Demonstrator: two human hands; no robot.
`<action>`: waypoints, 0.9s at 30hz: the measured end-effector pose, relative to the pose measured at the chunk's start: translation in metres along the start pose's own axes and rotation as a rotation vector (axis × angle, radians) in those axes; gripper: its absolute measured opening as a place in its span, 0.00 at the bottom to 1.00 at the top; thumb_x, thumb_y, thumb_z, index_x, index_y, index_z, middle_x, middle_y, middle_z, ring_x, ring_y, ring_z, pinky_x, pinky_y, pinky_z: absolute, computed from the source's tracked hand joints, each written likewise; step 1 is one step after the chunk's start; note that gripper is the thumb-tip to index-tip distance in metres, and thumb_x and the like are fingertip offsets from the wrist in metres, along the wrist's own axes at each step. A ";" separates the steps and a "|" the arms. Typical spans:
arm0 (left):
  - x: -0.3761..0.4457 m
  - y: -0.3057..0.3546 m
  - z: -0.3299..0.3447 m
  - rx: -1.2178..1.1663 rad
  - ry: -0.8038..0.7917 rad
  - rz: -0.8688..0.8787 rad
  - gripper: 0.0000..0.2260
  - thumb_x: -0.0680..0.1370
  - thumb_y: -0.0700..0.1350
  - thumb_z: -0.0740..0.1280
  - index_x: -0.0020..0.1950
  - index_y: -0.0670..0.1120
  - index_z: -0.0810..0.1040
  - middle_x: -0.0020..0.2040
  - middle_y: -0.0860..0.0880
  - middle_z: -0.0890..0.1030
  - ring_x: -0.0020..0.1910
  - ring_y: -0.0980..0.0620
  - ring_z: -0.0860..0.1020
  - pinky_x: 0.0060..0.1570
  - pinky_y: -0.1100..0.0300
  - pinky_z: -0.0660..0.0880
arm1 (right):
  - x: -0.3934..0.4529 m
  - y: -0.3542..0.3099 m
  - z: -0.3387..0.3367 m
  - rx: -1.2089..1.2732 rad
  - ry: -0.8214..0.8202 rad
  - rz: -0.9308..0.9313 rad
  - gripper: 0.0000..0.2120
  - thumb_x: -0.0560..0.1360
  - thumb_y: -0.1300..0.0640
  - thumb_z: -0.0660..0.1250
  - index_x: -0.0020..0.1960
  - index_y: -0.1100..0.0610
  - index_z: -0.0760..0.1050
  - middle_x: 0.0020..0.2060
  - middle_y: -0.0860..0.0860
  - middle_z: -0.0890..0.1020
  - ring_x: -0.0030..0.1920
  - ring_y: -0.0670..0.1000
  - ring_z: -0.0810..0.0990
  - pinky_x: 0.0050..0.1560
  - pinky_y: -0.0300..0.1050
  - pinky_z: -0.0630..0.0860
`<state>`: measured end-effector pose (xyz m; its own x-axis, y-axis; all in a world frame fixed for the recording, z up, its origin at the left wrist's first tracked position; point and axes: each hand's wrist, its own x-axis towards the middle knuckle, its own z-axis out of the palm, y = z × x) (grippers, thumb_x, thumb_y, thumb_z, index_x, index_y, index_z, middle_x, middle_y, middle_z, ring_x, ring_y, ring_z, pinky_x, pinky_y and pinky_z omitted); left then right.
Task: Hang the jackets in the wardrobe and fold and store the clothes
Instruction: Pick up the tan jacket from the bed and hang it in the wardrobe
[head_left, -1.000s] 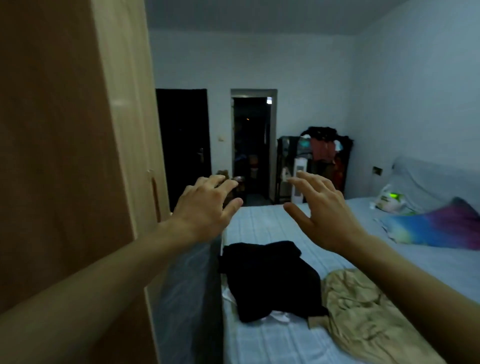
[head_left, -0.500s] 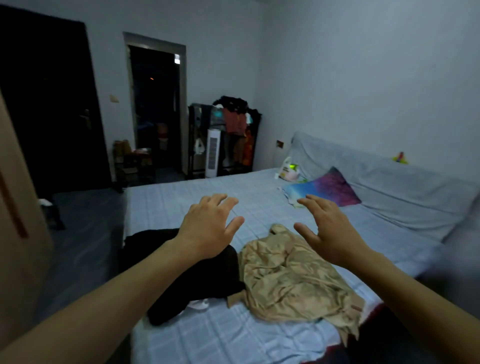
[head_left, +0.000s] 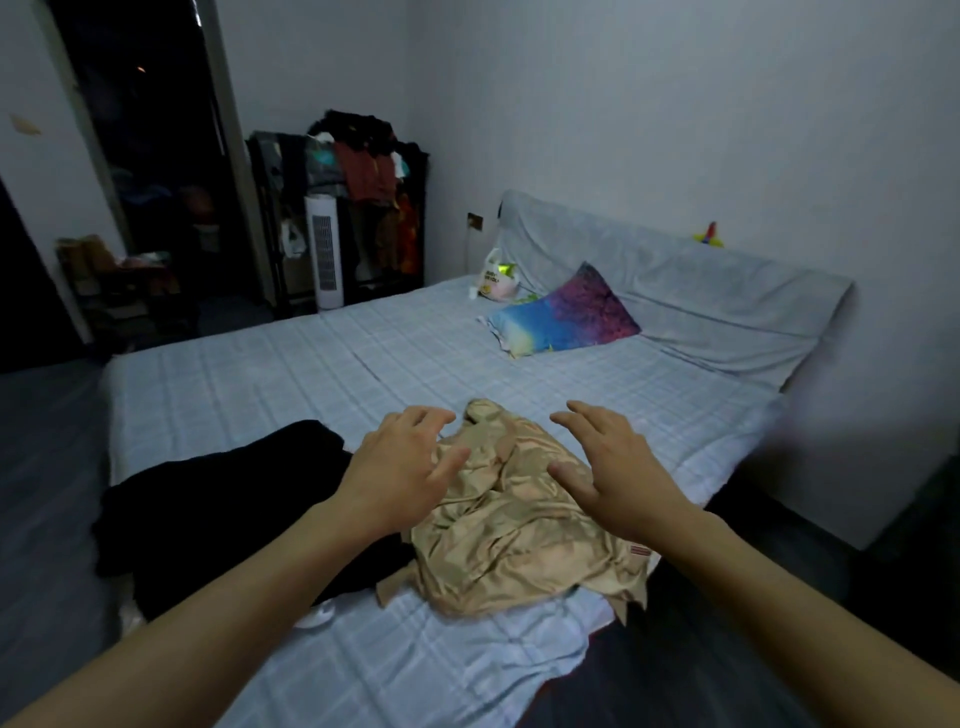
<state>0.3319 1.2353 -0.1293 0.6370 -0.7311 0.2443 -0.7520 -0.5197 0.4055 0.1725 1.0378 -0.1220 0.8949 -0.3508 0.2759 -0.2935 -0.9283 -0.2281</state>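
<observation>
The tan garment (head_left: 519, 525) lay crumpled on the bed (head_left: 270, 374), just beside a black garment (head_left: 228, 499). Both hands, left hand (head_left: 400, 467) and right hand (head_left: 613, 467), hovered above it, fingers spread, empty. It looked light, limp and slippery; gathering it at the edges would probably work best.

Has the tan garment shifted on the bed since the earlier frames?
No. The tan garment lies crumpled at the bed's near edge, beside the black garment, as before; only the camera turned.
</observation>
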 end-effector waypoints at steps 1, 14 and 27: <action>0.011 0.005 0.010 0.004 -0.012 -0.007 0.25 0.81 0.61 0.58 0.73 0.50 0.69 0.72 0.50 0.71 0.70 0.47 0.69 0.68 0.48 0.68 | 0.004 0.013 0.002 0.002 -0.002 -0.003 0.35 0.72 0.32 0.50 0.73 0.50 0.67 0.73 0.53 0.67 0.72 0.56 0.65 0.68 0.58 0.67; 0.126 0.048 0.107 0.123 -0.054 -0.236 0.24 0.81 0.61 0.57 0.74 0.51 0.69 0.72 0.49 0.71 0.70 0.47 0.69 0.67 0.48 0.68 | 0.109 0.162 0.031 0.063 -0.015 -0.175 0.24 0.77 0.47 0.63 0.71 0.53 0.69 0.73 0.54 0.68 0.72 0.57 0.65 0.63 0.55 0.68; 0.186 -0.023 0.179 -0.028 -0.112 -0.456 0.27 0.78 0.64 0.55 0.71 0.50 0.70 0.67 0.47 0.75 0.66 0.45 0.73 0.63 0.46 0.71 | 0.223 0.184 0.116 0.032 -0.175 -0.310 0.27 0.77 0.45 0.65 0.74 0.50 0.66 0.73 0.52 0.67 0.73 0.55 0.62 0.67 0.52 0.65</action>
<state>0.4376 1.0318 -0.2504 0.8778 -0.4752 -0.0601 -0.3942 -0.7880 0.4730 0.3566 0.8034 -0.2107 0.9846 -0.0243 0.1730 0.0088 -0.9821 -0.1883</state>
